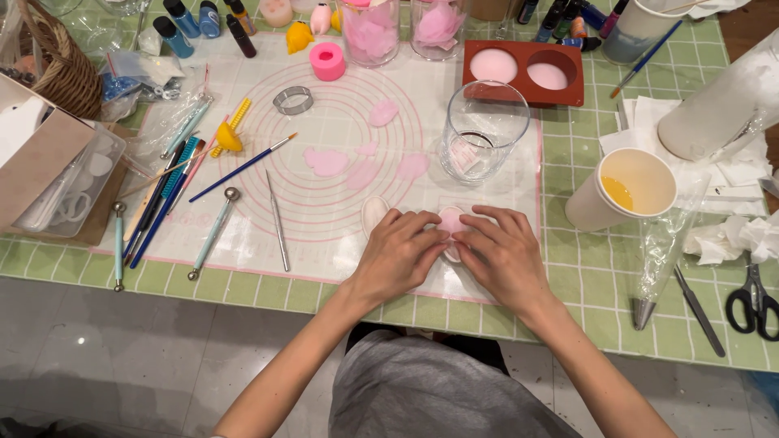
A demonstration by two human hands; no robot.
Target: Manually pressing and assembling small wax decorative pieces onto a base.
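Head view: fingers of left hand (399,255) and right hand (501,253) meet, pinching the pink petal (449,221) between their tips.

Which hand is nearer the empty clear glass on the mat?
The right hand. It lies almost directly below the clear glass, toward the table's near edge. The left hand is farther off to the left; both press a small pink piece.

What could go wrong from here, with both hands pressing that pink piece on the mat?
1. The thin pink piece, pinched between the left hand and right hand, may tear or lose shape.
2. The empty glass stands just beyond the fingers; a forward reach could knock it over.
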